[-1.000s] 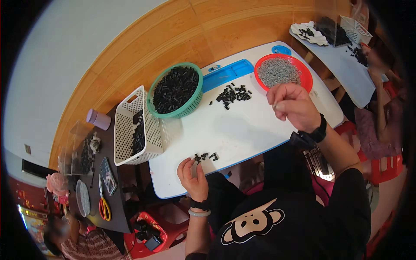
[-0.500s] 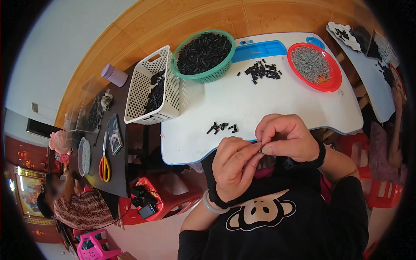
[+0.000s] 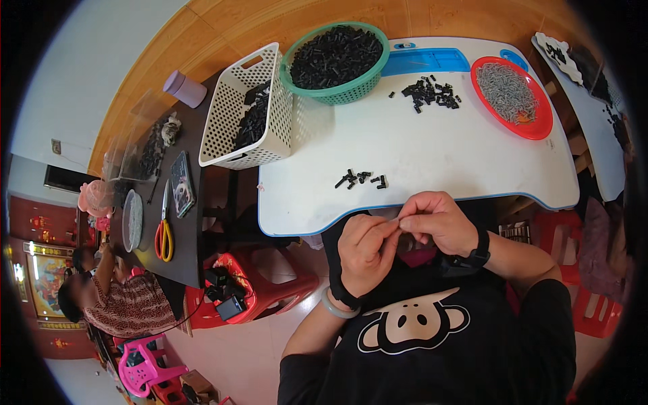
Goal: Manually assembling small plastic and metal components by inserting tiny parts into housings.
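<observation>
Just in front of the white table's near edge, my left hand [image 3: 368, 251] and my right hand [image 3: 444, 226] meet, thumbs and fingertips pinched together. Whatever lies between the fingertips is too small and covered to make out. Beyond them on the white table [image 3: 405, 145] rests a small group of black cylindrical pieces [image 3: 362, 178]. A bigger scatter of similar black pieces [image 3: 432, 93] lies farther back. To its right, a red plate [image 3: 548, 123] holds a heap of small grey, screw-like pieces [image 3: 506, 91].
A green basket [image 3: 341, 94] and a white perforated basket [image 3: 278, 128], both with black pieces, stand at the back left. A blue tray [image 3: 432, 61] lies behind. Scissors [image 3: 164, 233] and a purple bottle [image 3: 185, 89] are on the dark side table. Another person [image 3: 128, 304] sits far left.
The view has shifted, so the table sits higher in the picture. Both hands stay pinched together; the dark bit that showed at the fingertips is now covered.
</observation>
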The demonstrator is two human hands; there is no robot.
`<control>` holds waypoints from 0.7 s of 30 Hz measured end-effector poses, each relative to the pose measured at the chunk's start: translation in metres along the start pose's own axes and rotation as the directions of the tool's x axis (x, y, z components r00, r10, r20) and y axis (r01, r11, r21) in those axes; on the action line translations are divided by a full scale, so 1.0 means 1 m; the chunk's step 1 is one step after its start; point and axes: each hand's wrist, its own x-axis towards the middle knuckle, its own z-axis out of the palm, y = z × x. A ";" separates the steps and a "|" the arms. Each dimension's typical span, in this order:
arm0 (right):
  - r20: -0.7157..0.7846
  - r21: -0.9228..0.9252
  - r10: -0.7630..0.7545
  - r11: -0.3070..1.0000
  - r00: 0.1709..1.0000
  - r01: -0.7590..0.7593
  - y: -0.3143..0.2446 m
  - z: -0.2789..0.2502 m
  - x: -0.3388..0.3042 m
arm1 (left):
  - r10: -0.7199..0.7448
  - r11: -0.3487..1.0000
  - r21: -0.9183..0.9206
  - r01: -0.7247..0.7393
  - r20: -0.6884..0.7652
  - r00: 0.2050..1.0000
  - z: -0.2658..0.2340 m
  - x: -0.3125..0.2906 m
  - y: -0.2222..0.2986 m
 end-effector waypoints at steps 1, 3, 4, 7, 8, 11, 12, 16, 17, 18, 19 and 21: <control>-0.038 -0.059 -0.041 0.998 0.998 0.039 0.001 -0.002 0.003 | -0.043 0.999 -0.001 0.043 0.006 0.999 0.001 0.001 -0.002; -0.074 -0.119 -0.082 0.990 0.994 0.072 0.003 -0.009 0.008 | -0.088 0.996 -0.002 0.088 0.011 0.996 0.001 0.003 -0.007; -0.108 -0.275 -0.217 0.944 0.970 0.181 0.004 -0.013 0.010 | -0.147 0.989 0.020 0.146 0.011 0.989 0.000 0.003 -0.013; -0.036 -0.657 -0.515 0.658 0.856 0.368 -0.006 -0.025 0.017 | -0.262 0.962 0.073 0.263 -0.012 0.965 0.002 0.006 -0.031; -0.051 -0.722 -0.541 0.601 0.840 0.343 -0.008 -0.028 0.018 | -0.289 0.953 0.096 0.289 -0.009 0.957 0.004 0.009 -0.035; -0.067 -0.788 -0.571 0.533 0.818 0.308 -0.009 -0.038 0.024 | -0.264 0.952 0.158 0.261 -0.001 0.965 0.016 0.017 -0.051; -0.086 -0.784 -0.566 0.547 0.820 0.295 -0.009 -0.040 0.025 | -0.185 0.958 0.220 0.182 -0.005 0.983 0.020 0.020 -0.054; -0.105 -0.824 -0.548 0.515 0.830 0.236 0.002 -0.055 0.031 | -0.126 0.925 0.368 0.097 0.056 0.990 0.029 0.025 -0.064; -0.109 -0.822 -0.545 0.520 0.831 0.234 0.002 -0.057 0.032 | -0.144 0.901 0.425 0.094 0.089 0.986 0.030 0.026 -0.065; -0.110 -0.806 -0.540 0.540 0.835 0.243 0.001 -0.059 0.033 | -0.148 0.900 0.426 0.095 0.093 0.985 0.030 0.025 -0.066; -0.111 -0.789 -0.533 0.560 0.839 0.252 0.001 -0.060 0.034 | -0.141 0.898 0.432 0.084 0.102 0.985 0.030 0.024 -0.068; -0.122 -0.770 -0.528 0.585 0.841 0.255 0.001 -0.060 0.036 | -0.139 0.894 0.441 0.075 0.115 0.984 0.029 0.023 -0.069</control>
